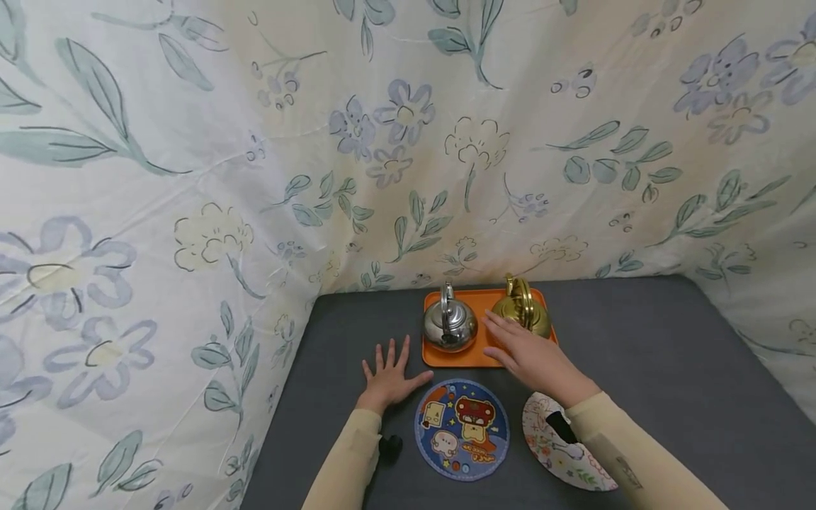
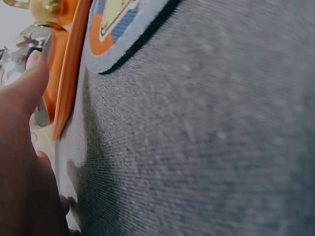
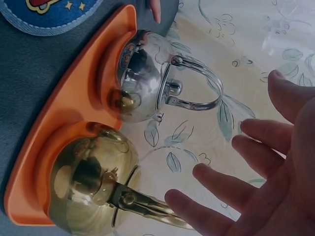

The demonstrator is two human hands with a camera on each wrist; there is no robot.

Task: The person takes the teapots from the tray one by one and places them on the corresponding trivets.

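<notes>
A silver kettle (image 1: 450, 327) and a gold kettle (image 1: 520, 312) stand side by side on an orange tray (image 1: 479, 360). My right hand (image 1: 538, 360) hovers over the tray's right part, in front of the gold kettle, fingers extended and holding nothing. In the right wrist view those fingers (image 3: 221, 189) are spread apart, near the gold kettle's handle (image 3: 147, 204). To the left of the tray, my left hand (image 1: 390, 384) is spread low over the grey tabletop, its thumb (image 2: 30, 83) pointing toward the tray. Whether its fingertips touch the cloth is hard to tell.
Between the forearms lies a round blue mat (image 1: 462, 464) with cartoon figures. A floral mat (image 1: 574, 467) is partly hidden beneath the right forearm. A small black object (image 1: 390, 449) shows beside the left wrist. Floral cloth (image 1: 408, 212) hangs behind the grey tabletop (image 1: 663, 354).
</notes>
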